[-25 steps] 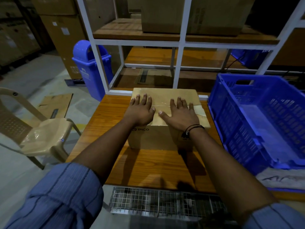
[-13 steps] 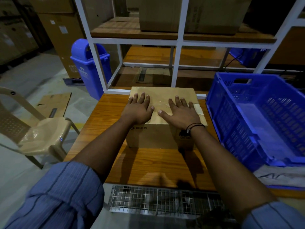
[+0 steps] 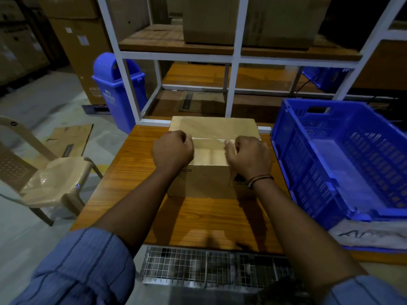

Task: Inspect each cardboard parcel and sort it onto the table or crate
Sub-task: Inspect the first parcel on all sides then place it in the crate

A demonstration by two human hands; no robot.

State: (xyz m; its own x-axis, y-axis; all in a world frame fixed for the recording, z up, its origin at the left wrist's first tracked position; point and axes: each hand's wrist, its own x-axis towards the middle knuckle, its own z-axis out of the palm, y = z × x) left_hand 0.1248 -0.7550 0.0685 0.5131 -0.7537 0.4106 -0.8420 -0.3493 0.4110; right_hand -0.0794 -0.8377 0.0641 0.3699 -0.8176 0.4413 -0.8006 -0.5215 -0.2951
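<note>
A brown cardboard parcel with clear tape across its top stands on the wooden table, at its far edge. My left hand sits over the parcel's left top edge with its fingers curled onto the cardboard. Over the right top edge, my right hand also has its fingers curled, the fingertips at the tape seam. The thumbs are hidden. A blue plastic crate stands right of the parcel, and nothing shows inside it.
A white metal rack with wooden shelves and large cartons rises behind the table. On the floor to the left are a blue bin, a beige plastic chair and flat cardboard. A wire mesh basket hangs below the table's front edge.
Both hands lay flat and close together on the parcel's top. They have since slid apart to its left and right ends and curled their fingers. The parcel has not moved.
</note>
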